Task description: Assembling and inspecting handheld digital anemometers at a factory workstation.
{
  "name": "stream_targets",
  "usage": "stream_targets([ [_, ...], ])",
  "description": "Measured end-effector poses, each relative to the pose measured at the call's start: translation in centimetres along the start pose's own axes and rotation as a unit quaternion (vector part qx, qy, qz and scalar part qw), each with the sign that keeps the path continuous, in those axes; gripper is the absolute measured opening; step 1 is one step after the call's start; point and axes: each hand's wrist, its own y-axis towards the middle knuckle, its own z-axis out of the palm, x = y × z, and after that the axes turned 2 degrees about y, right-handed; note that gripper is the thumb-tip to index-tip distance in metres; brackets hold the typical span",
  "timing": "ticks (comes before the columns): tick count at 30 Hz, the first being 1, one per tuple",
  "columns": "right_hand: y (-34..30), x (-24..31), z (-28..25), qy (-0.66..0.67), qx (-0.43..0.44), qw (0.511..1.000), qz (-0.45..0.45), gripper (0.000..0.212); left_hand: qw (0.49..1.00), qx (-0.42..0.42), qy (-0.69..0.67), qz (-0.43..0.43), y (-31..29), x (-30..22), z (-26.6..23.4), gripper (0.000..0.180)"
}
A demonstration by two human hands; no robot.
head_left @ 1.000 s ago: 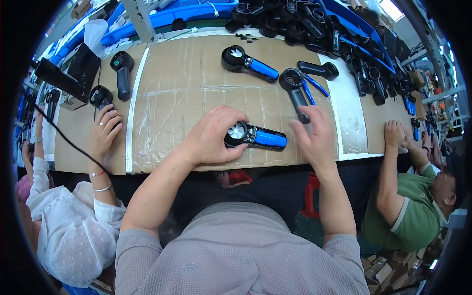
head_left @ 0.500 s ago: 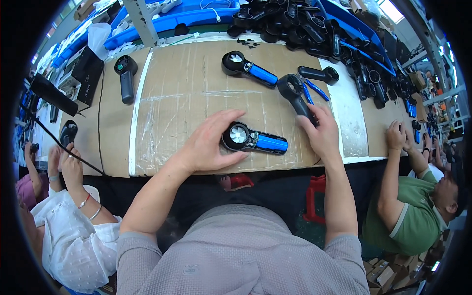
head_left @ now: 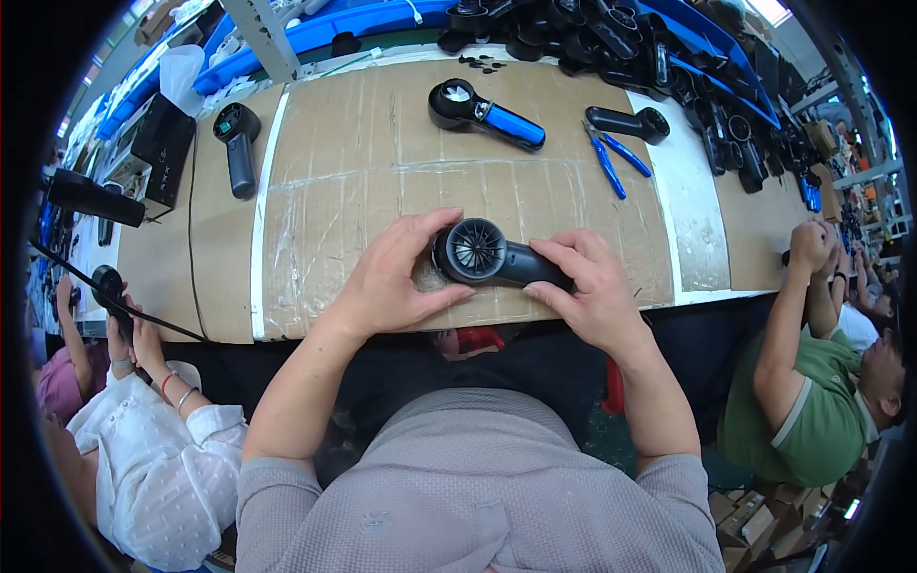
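A black handheld fan [head_left: 478, 250] lies across the near middle of the cardboard-covered table, its round slatted grille facing up. My left hand [head_left: 387, 277] curls about the grille end, thumb below and fingers above. On the handle, my right hand [head_left: 594, 288] pinches with thumb and fingers from the right. A black shell now covers the fan's white blades and blue battery; whether it sits fully seated I cannot tell. Farther back lies an opened fan [head_left: 487, 115] with its blue battery showing. Blue-handled cutting pliers [head_left: 613, 162] rest beside a black fan part [head_left: 628, 124].
Another black fan [head_left: 238, 151] lies at the left, near a cable and a black box [head_left: 158, 153]. Small black pieces [head_left: 481, 63] lie at the back. Black fan shells [head_left: 611, 38] pile up at the back right by blue bins. Co-workers sit on both sides.
My right hand has brought the black shell left and down onto the open fan, hiding its blades and battery. My left hand stays around the fan's head. The view has shifted slightly.
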Motion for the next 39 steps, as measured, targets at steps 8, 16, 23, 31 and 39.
stream_targets([
  [8, 0.4, 0.2, 0.0, 0.009, -0.004, 1.0, -0.008, 0.044, 1.0, 0.0, 0.013, 0.001, 0.0, 0.0, -0.1, 0.081],
  [16, 0.5, 0.7, -0.1, 0.001, 0.009, 1.0, 0.017, 0.043, 1.0, 0.005, 0.007, -0.009, 0.0, -0.1, -0.1, 0.081],
  [23, 0.5, 0.7, 0.1, 0.022, 0.009, 0.999, 0.023, 0.044, 0.999, 0.015, -0.018, -0.027, 0.0, -0.1, -0.3, 0.082],
  [31, 0.1, 1.1, 0.1, -0.02, -0.007, 1.0, -0.014, 0.042, 0.998, 0.022, -0.042, -0.038, -0.2, 0.0, -0.2, 0.081],
  [39, 0.3, 1.2, -0.2, -0.031, 0.015, 0.999, -0.011, 0.043, 0.998, 0.029, -0.029, -0.037, -0.2, -0.1, -0.3, 0.08],
])
